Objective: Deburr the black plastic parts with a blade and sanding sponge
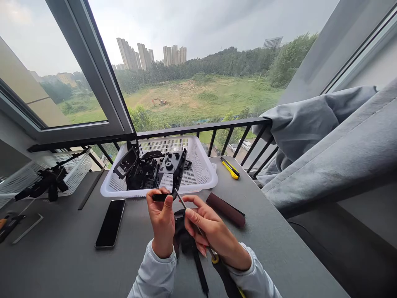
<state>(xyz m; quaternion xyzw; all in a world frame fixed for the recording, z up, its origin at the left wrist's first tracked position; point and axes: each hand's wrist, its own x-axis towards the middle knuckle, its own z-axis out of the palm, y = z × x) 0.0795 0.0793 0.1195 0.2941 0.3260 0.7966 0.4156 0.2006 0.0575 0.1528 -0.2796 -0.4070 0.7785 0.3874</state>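
My left hand point(161, 221) is closed on a small flat black plastic part point(161, 196), held up above the grey table point(68, 256). My right hand point(211, 231) is closed around a thin metal file point(190, 217) with a yellow-and-black handle; its tip touches the end of the black part. Beneath my hands lies another black object point(186, 240), partly hidden. Just beyond my hands stands a white plastic basket point(203, 176) holding several black plastic parts point(149, 169).
A black phone point(111, 222) lies left of my hands, a dark red block point(226, 209) to the right, a yellow utility knife point(230, 168) near the railing. A second white basket point(18, 182) with black parts stands at far left. Grey fabric point(325, 157) drapes at right.
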